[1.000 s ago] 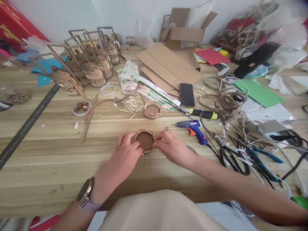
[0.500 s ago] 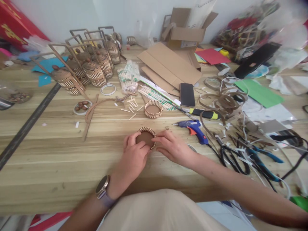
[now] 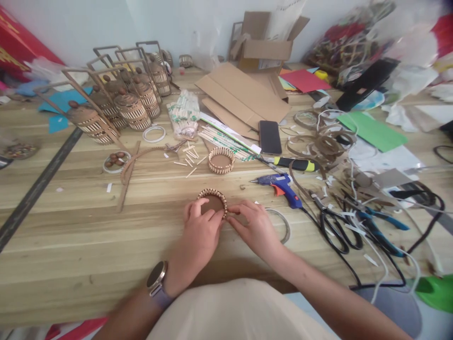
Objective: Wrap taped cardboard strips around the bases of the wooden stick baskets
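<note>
On the wooden table lies a small round tray [image 3: 213, 204] with a brown base and a wall of short light and dark sticks. My left hand [image 3: 201, 229] grips its near left side, fingers reaching over the rim onto the base. Against the outside of the right wall, my right hand [image 3: 253, 225] has thumb and fingertips pinched together; whatever is between them is too small to make out. A second, similar round tray [image 3: 221, 161] stands just beyond, beside loose cut matchstick-like pieces [image 3: 191, 156]. To the right is a blue glue gun [image 3: 279, 184].
Several lantern-like stick models [image 3: 132, 111] with handles stand back left. Cardboard sheets [image 3: 244, 92], a phone [image 3: 270, 137] and a yellow-black cutter [image 3: 295, 164] lie behind. Scissors [image 3: 336, 226], pliers [image 3: 382, 229], cords and brown strips crowd the right. A tape ring [image 3: 283, 224] lies near my right hand.
My right fingertips have moved from over the tray's rim to the outside of its right wall. My left hand keeps its grip. The view has shifted slightly, and more of the tape ring shows.
</note>
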`<state>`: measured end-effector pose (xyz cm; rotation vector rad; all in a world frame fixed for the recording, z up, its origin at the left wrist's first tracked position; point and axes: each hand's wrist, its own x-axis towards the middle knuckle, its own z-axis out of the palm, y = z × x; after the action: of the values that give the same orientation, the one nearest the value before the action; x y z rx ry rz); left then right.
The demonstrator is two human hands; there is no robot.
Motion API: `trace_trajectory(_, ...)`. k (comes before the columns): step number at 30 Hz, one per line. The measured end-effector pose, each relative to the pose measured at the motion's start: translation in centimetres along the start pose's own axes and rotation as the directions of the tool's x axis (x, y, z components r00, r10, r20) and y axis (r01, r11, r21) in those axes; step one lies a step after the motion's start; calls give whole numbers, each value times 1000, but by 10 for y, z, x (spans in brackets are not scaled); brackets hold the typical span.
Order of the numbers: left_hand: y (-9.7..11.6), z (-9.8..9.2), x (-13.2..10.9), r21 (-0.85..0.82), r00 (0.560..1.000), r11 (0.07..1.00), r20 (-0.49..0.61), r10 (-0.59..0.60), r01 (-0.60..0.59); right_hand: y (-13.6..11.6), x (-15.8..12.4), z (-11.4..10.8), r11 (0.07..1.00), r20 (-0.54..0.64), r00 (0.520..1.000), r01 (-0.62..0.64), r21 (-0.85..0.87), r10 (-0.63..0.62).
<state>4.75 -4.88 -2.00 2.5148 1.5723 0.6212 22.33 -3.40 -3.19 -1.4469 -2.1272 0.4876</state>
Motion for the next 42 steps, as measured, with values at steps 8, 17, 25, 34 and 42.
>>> trace_trajectory(8, 1, 1, 1, -14, 1000, 1000, 7, -5, 6, -4, -1, 6, 999, -100, 995, 15, -45, -19)
trace_trajectory(17, 2, 1, -1, -14, 999, 999, 28, -31, 31, -3, -4, 7, 989, -150, 979, 147, 27, -142)
trace_trajectory(25, 3, 1, -1, 18, 999, 1000, 32, -20, 19, 0, -2, 1, 953, -95, 959, 278, 117, -268)
trace_trajectory(34, 3, -1, -1, 60, 999, 998, 40, 6, -8, 2, -2, -10, 947, 0, 953, 301, 112, -303)
trace_trajectory(42, 4, 0, -1, 46, 1000, 999, 18, 6, -7, 13, 6, -5, 969, 16, 971, 236, 71, -237)
